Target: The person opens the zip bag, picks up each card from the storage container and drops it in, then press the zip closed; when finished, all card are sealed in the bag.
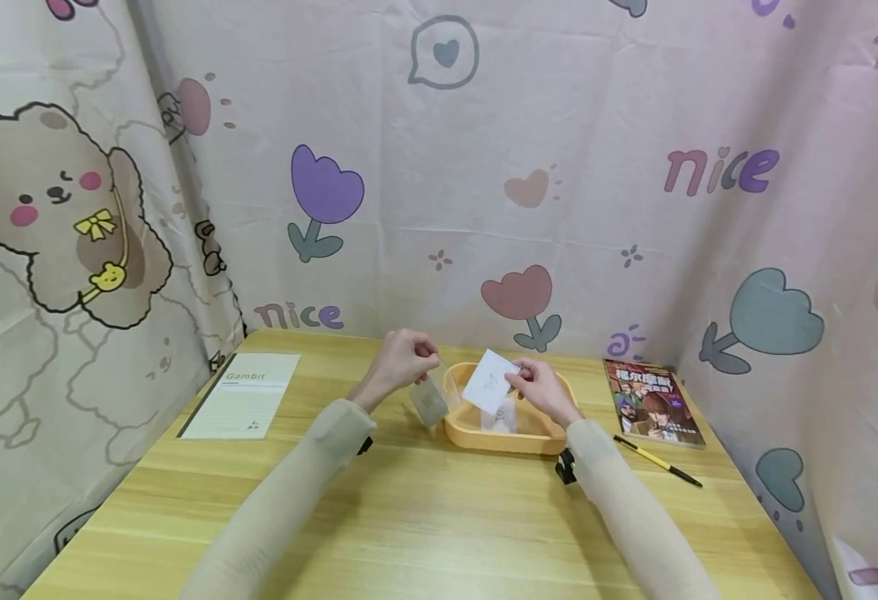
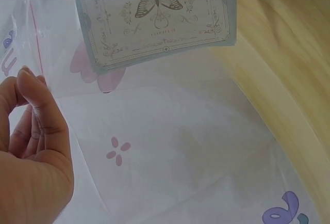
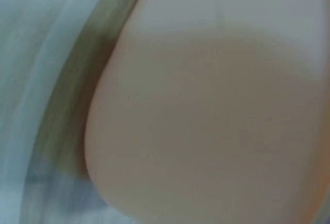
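My left hand (image 1: 408,358) pinches the edge of a clear zip bag (image 2: 38,38) with a red line along its opening. In the head view a greyish card (image 1: 428,403) hangs just below that hand. Over the orange basket (image 1: 506,442), my right hand (image 1: 544,387) holds a white card (image 1: 488,383) with a faint drawing, between thumb and fingers. A small packet (image 1: 500,417) lies inside the basket. The left wrist view shows a butterfly card (image 2: 160,22) with a pale blue border beside the bag; whether it is inside cannot be told. Blurred skin fills most of the right wrist view.
A white notebook (image 1: 243,396) marked Gambit lies at the table's left. At the right are a colourful comic-style book (image 1: 654,404) and a yellow and black pen (image 1: 656,460). A patterned curtain (image 1: 423,192) hangs behind the wooden table (image 1: 439,517).
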The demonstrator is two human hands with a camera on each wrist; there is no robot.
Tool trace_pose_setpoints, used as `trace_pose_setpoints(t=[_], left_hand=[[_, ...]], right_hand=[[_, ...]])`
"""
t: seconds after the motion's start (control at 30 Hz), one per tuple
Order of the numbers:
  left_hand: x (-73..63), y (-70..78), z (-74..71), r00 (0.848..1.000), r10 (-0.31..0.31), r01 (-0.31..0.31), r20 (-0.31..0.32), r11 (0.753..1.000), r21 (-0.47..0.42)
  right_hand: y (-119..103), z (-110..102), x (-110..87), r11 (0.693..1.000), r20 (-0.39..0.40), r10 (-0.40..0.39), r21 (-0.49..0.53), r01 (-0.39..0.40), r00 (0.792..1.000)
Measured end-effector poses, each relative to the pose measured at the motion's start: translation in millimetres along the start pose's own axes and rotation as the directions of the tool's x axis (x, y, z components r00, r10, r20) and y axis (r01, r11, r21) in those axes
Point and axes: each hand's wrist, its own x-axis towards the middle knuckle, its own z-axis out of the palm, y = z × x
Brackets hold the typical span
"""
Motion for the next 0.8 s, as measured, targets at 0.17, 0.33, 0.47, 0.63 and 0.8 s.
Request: trace_pose_setpoints(t=[0.17,0.33,0.47,0.63,0.8], left_hand=[[1.7,1.3,2.6,1.0,-0.019,0.019,0.007,1.0,-0.01],[5.1,1.8,4.0,1.0,-0.005,0.004,-0.015,0.999,-0.042],[6.4,-0.1,3.8,1.0,0.007,-0.008,-0.022,0.998,-0.064],[4.8,-2.8,1.7,1.0,-0.004,0.002,-0.029,0.997,-0.074],[2.8,-5.5,-0.5,0.999,-0.014,0.011,-0.035,0.997,-0.071]], right_hand=[[0.7,0.1,-4.0,0.999,-0.032,0.006,0.047,-0.004,0.999],[-5.8,-1.2,-10.1,0.984,-0.105,0.054,0.172,-0.035,0.993],[-12.4,-0.4,-14.1,0.959,-0.155,0.108,0.275,-0.062,0.982],[-24.6,5.8,-19.0,0.934,-0.203,0.062,0.357,0.015,0.977],[-40.2,16.3,-25.3,0.908,-0.239,-0.037,0.398,0.132,0.97]])
